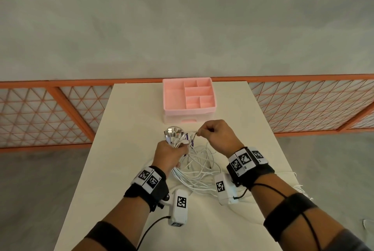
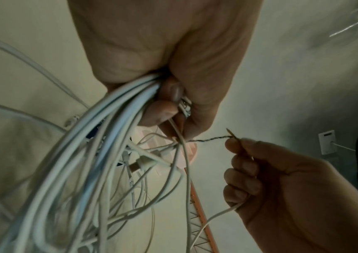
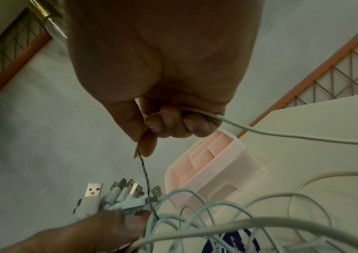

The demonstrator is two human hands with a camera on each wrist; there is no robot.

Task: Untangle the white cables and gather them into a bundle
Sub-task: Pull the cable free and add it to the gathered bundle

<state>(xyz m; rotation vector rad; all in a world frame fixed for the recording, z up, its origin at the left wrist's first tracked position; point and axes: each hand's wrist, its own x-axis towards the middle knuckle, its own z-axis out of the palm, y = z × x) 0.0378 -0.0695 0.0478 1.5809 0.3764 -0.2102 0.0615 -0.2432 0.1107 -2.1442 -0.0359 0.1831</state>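
Note:
My left hand (image 1: 171,154) grips a bunch of white cables (image 1: 197,169) just below their USB plugs (image 1: 174,134), which stick up out of the fist. The loose lengths hang in a tangle onto the table. My right hand (image 1: 204,131) pinches the end of a thin dark twisted tie (image 1: 193,134) between thumb and forefinger. The tie (image 2: 212,138) runs taut to the bunch by the left hand (image 2: 173,68). In the right wrist view the tie (image 3: 144,172) drops to the plugs (image 3: 113,191), and one white cable (image 3: 282,135) passes through the right hand's (image 3: 163,126) curled fingers.
A pink compartment organizer (image 1: 189,98) stands at the far end of the cream table (image 1: 131,109), just beyond my hands. An orange lattice fence (image 1: 40,113) runs behind the table. More white cable trails off the table's right edge (image 1: 297,188).

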